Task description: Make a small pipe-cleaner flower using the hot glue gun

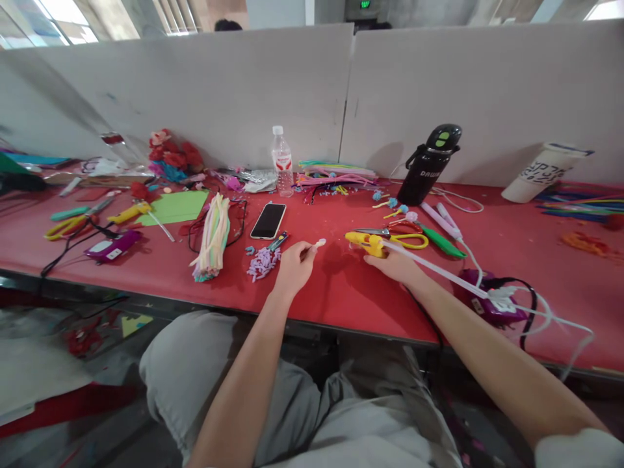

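Note:
My left hand (pixel 297 263) pinches a small pale pink piece (pixel 320 243) above the red table, too small to name for certain. In my right hand (pixel 390 266) is a yellow hot glue gun (pixel 365 243), its nozzle pointing left toward that piece but apart from it. A long translucent glue stick (pixel 433 274) runs out of the gun's back over my forearm. Beside my left wrist lies a heap of short lilac pieces (pixel 264 263) with a box cutter (pixel 279 241) behind it. Yellow-handled scissors (pixel 408 242) rest just beyond my right hand.
A phone (pixel 268 221), a pastel bundle of fuzzy stems (pixel 213 237), a water bottle (pixel 283 166) and a black flask (pixel 429 169) stand or lie around. A purple power strip (pixel 497 309) with cables sits right. Another glue gun (pixel 129 214) lies left. A partition (pixel 219 97) closes the back.

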A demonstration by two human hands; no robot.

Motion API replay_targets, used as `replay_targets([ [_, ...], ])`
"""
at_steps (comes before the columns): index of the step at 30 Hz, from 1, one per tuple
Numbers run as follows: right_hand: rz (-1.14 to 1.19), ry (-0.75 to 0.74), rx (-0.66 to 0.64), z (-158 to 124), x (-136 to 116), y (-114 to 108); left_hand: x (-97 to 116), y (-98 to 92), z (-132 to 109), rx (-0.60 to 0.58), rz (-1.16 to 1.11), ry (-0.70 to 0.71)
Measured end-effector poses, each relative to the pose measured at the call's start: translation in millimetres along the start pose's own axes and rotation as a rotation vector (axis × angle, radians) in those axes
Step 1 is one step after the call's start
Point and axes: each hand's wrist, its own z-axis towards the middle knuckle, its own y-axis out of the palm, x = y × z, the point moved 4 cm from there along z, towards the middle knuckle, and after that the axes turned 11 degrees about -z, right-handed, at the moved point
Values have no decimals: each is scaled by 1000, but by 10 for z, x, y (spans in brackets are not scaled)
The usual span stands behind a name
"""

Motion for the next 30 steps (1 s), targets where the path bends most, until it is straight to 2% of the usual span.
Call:
replay_targets([
  [3, 306, -1, -83, -53, -41, 151, -36, 19, -8, -2, 10, -24],
  [6, 433, -15, -126, -153, -119, 192, -35, 30, -28, -3, -3, -20],
  [12, 369, -46, -88, -200, -251, 139, 19, 47, -59, -12, 13, 23],
  [30, 258, -171, -87, -197, -310, 184, 140, 116, -96, -29, 80, 121],
])
